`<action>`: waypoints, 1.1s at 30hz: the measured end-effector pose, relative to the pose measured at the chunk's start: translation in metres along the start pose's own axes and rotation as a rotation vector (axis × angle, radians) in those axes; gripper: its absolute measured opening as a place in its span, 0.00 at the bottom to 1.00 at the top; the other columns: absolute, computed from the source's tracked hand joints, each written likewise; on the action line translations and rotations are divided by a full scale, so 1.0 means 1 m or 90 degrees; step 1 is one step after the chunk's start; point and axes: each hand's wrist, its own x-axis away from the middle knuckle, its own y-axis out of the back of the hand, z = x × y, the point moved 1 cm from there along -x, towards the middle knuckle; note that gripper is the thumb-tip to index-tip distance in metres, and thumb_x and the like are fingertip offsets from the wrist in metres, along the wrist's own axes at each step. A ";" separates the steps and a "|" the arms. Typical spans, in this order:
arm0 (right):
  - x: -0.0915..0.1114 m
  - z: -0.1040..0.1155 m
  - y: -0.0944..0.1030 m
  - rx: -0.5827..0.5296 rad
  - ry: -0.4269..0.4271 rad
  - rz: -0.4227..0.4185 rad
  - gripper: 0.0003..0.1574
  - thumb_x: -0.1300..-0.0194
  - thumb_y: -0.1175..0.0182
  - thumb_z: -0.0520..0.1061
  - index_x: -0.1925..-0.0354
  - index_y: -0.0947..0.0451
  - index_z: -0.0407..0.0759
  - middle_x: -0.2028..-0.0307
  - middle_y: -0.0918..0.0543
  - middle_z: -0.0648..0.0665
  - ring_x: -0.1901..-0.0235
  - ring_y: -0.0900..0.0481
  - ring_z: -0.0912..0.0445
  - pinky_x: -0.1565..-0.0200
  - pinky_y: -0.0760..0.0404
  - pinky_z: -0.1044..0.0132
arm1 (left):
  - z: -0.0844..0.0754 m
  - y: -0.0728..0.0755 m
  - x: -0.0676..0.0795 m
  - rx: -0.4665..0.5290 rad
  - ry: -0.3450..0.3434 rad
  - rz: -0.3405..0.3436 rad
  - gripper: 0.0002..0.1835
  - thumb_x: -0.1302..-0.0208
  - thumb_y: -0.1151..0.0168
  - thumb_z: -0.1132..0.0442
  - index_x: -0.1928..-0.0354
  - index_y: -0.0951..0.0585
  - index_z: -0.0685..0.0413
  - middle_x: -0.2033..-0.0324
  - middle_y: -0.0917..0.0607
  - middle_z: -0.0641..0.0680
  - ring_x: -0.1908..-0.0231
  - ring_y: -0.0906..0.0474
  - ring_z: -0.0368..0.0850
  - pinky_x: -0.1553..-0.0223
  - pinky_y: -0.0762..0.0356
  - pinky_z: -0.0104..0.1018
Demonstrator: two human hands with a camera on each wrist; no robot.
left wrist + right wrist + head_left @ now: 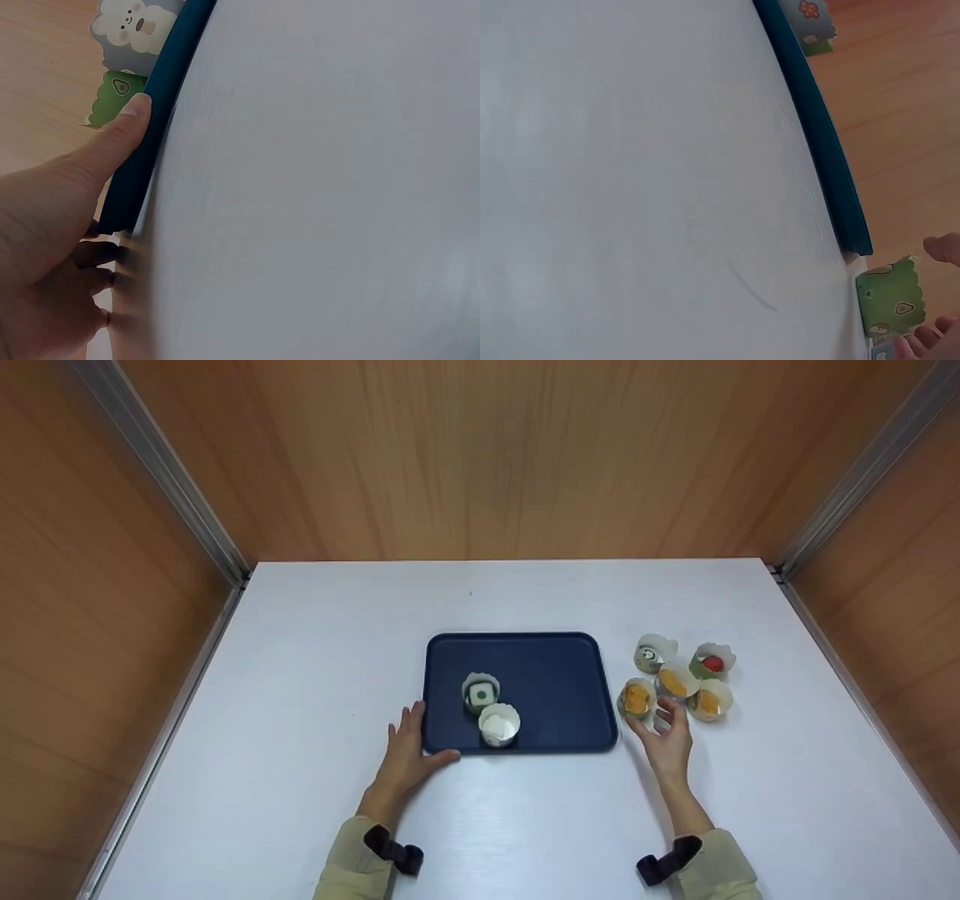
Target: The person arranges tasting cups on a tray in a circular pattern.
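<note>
My left hand [405, 761] rests at the near left corner of a dark blue tray [555, 690]. Its fingers lie along the left side, and its thumb presses the front rim [142, 150]. In the tray stand two paper cups: one [471, 706] with a white square piece with a dark spot, the other [499, 725] with something white inside. Just right of the tray, my right hand [667, 742] has thumb and fingers spread about a green paper cup [892, 300] with orange pieces. The thumb is at its near side; the fingers are bent beside it.
Close behind and right of that cup stand several more paper cups: two with orange pieces [676, 681] [709, 701], one with a red piece [711, 662], one with something white and dark [654, 652]. Wooden walls [480, 457] bound the white table [337, 660].
</note>
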 end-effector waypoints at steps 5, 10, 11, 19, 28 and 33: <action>-0.005 -0.002 -0.002 0.001 -0.021 0.019 0.38 0.53 0.35 0.33 0.45 0.41 0.26 0.48 0.33 0.29 0.49 0.34 0.41 0.50 0.31 0.51 | 0.000 0.000 -0.001 0.000 0.002 0.004 0.55 0.57 0.32 0.43 0.35 0.50 0.65 0.37 0.46 0.67 0.35 0.59 0.60 0.37 0.68 0.51; -0.009 -0.005 -0.005 -0.005 -0.038 0.032 0.41 0.53 0.35 0.34 0.43 0.42 0.28 0.47 0.35 0.29 0.48 0.35 0.40 0.49 0.32 0.50 | 0.000 0.000 -0.001 0.005 0.004 0.004 0.55 0.57 0.32 0.44 0.35 0.50 0.65 0.37 0.46 0.67 0.35 0.59 0.60 0.37 0.68 0.51; -0.010 -0.005 -0.006 -0.009 -0.041 0.035 0.42 0.53 0.35 0.34 0.43 0.43 0.28 0.47 0.35 0.29 0.48 0.36 0.40 0.48 0.32 0.50 | 0.000 0.000 -0.001 0.005 0.004 0.003 0.55 0.57 0.32 0.44 0.35 0.50 0.65 0.37 0.46 0.67 0.35 0.59 0.59 0.36 0.68 0.51; -0.014 -0.002 -0.011 -0.014 -0.066 0.065 0.45 0.52 0.35 0.34 0.40 0.47 0.28 0.46 0.37 0.28 0.45 0.37 0.39 0.44 0.35 0.53 | 0.000 0.000 -0.001 -0.006 -0.017 -0.008 0.55 0.57 0.33 0.43 0.35 0.49 0.67 0.38 0.45 0.70 0.36 0.57 0.62 0.37 0.66 0.54; -0.020 -0.003 -0.014 0.027 -0.066 0.076 0.49 0.52 0.35 0.35 0.37 0.50 0.29 0.41 0.40 0.28 0.42 0.40 0.39 0.43 0.36 0.54 | 0.000 0.000 -0.001 -0.009 -0.023 -0.012 0.55 0.58 0.32 0.43 0.36 0.49 0.67 0.38 0.44 0.70 0.36 0.57 0.62 0.37 0.65 0.54; -0.023 -0.005 -0.015 0.038 -0.058 0.067 0.48 0.53 0.34 0.35 0.38 0.48 0.29 0.43 0.38 0.29 0.44 0.38 0.40 0.43 0.36 0.54 | 0.000 0.000 -0.001 -0.006 -0.020 -0.010 0.55 0.57 0.32 0.43 0.35 0.49 0.67 0.38 0.45 0.70 0.36 0.57 0.62 0.37 0.66 0.54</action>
